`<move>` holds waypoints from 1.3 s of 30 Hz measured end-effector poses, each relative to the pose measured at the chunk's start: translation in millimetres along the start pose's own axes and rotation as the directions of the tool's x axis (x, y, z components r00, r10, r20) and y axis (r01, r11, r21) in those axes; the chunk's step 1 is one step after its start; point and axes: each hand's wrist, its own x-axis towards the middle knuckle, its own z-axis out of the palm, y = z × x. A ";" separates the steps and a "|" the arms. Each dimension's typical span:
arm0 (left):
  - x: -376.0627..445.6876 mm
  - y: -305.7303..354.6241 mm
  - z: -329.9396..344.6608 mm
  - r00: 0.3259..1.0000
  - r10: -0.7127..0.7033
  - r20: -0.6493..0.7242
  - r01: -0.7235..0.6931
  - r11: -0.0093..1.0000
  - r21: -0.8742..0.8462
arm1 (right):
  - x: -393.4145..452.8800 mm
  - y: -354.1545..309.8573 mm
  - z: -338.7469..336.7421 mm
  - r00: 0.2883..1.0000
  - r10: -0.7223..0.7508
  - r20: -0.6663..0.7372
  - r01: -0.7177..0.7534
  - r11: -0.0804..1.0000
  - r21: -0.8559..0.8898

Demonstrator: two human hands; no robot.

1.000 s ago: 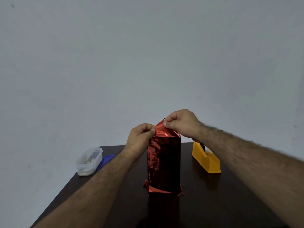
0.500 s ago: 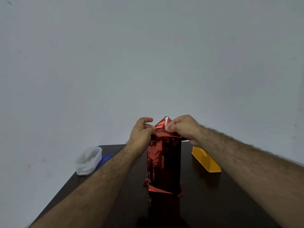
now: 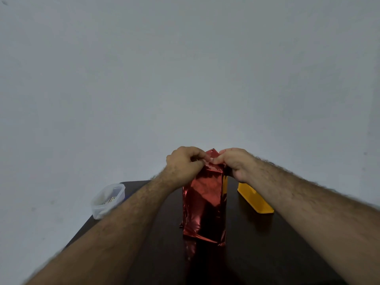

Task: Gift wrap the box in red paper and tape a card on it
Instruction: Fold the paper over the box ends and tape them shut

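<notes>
Both hands are up at the top of the box, centre of the frame — my left hand (image 3: 185, 164) has its fingers curled in, pinching the red paper (image 3: 213, 154) at the peak, and my right hand (image 3: 235, 163) pinches the same flap from the other side, thumb tips nearly meeting.

Biggest first: one dark table (image 3: 267, 254) fills the lower middle of the frame. On it, one tall box (image 3: 204, 204) stands upright dead centre, its sides already sheathed in shiny red foil, with a ragged fringe of paper at its foot. One yellow tape dispenser (image 3: 255, 199) sits just right of it, partly behind my right wrist. One clear plastic tub (image 3: 108, 199) sits at the table's left edge, small bits inside I can't make out. No card in view.

As I read it, the top end is being folded shut. To do it well I'd press the flap flat against the box top, crease it sharply and hold it with one hand — foil springs back — while the other goes for tape.
</notes>
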 end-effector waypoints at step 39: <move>11.7 -6.6 17.9 0.989 0.126 0.077 -0.144 0.934 0.328 | 51.3 94.2 -158.0 0.865 0.175 -0.470 -0.386 0.831 -0.401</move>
